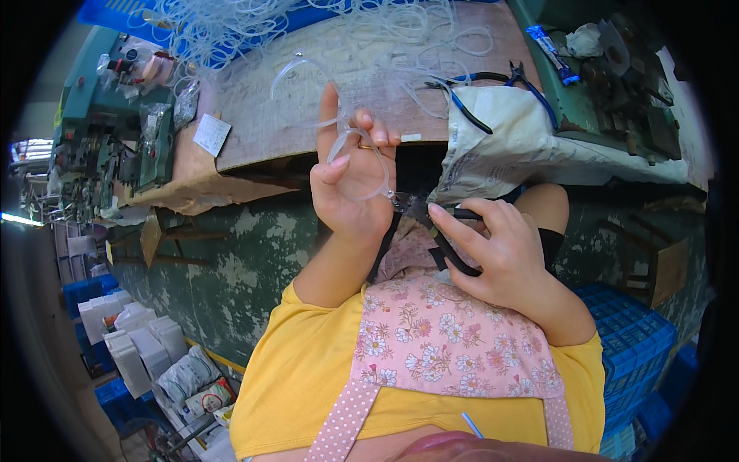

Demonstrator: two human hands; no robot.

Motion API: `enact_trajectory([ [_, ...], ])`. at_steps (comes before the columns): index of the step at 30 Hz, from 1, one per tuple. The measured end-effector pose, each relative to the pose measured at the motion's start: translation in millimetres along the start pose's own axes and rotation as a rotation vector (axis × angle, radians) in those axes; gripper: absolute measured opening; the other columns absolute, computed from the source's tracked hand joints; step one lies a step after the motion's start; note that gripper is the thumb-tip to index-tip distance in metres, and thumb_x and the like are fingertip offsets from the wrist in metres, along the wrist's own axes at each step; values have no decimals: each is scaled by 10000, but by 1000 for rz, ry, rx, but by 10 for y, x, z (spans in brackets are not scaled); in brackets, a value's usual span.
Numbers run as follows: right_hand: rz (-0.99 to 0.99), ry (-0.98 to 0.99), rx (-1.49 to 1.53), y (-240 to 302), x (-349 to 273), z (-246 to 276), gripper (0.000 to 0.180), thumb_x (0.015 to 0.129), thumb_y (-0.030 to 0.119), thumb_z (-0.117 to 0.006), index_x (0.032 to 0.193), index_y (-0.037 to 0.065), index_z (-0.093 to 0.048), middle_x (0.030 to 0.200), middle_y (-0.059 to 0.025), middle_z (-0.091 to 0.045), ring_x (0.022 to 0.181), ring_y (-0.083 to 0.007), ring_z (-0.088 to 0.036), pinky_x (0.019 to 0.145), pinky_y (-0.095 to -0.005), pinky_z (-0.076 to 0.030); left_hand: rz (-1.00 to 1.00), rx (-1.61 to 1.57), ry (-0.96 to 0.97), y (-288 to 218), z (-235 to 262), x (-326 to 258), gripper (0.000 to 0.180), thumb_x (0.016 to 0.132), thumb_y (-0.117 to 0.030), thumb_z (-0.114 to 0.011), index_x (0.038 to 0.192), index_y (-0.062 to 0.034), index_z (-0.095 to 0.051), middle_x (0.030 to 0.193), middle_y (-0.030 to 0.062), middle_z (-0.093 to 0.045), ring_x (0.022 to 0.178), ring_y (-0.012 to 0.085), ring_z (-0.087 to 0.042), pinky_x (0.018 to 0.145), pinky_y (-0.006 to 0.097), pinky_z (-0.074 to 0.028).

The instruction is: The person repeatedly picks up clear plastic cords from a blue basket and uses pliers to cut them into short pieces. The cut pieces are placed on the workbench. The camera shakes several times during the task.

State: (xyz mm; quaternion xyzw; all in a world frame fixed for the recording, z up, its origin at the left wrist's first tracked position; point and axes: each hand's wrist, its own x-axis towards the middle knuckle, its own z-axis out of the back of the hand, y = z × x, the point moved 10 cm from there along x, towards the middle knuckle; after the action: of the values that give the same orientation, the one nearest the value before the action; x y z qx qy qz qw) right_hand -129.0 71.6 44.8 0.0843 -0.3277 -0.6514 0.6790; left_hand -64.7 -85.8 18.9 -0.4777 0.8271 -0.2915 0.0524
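Note:
My left hand [350, 181] is raised over the front edge of the bench, palm showing, index finger pointing up and the other fingers curled. A clear plastic tubing loop [383, 165] is threaded among its fingers and hangs across the palm. Its lower end carries a small shiny metal piece [391, 194]. Right by that end are the dark jaws of a pair of pliers [464, 262] with black handles. My right hand [500, 242] is wrapped round those handles. Whether the jaws grip the metal piece is too small to tell.
A heap of clear tubing loops [223, 31] fills a blue tray [115, 14] at the back. Blue-handled pliers [469, 115] lie on a white cloth sack [493, 138]. Green machines [158, 146] flank both sides. A small white paper [212, 135] lies at left; blue crates [627, 339] stand at right.

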Motion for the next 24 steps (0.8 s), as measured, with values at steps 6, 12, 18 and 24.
enact_trajectory([
  [6, 20, -63, -41, 39, 27, 61, 679, 624, 144, -763, 1281, 209, -605, 1051, -83, -558, 758, -234, -548, 651, -369, -439, -29, -34, 81, -43, -74, -9, 792, 758, -226, -515, 1500, -98, -271, 1097, 115, -473, 848, 176, -483, 875, 345, -409],
  [12, 7, -28, -47, 42, 14, 44, 692, 618, 123, -769, 1283, 217, -604, 1018, -82, -553, 782, -238, -563, 625, -361, -448, -42, -36, 76, -55, -104, -40, 745, 777, -225, -505, 1482, -82, -313, 1085, 130, -468, 801, 169, -472, 829, 326, -406],
  [18, 69, -21, -107, 13, -11, -35, 741, 642, 70, -732, 1345, 223, -553, 974, -127, -533, 817, -286, -562, 705, -362, -499, 170, -77, 59, 102, -92, -18, 754, 765, -239, -483, 1470, -27, -319, 1078, 138, -500, 814, 173, -488, 833, 342, -420],
  [24, 99, -39, -128, -138, -8, 19, 726, 640, 67, -729, 1334, 195, -560, 955, -113, -535, 820, -283, -578, 690, -338, -514, 492, -165, 19, 397, -88, 0, 741, 761, -238, -507, 1439, 18, -347, 1054, 168, -514, 819, 200, -505, 887, 343, -423],
])
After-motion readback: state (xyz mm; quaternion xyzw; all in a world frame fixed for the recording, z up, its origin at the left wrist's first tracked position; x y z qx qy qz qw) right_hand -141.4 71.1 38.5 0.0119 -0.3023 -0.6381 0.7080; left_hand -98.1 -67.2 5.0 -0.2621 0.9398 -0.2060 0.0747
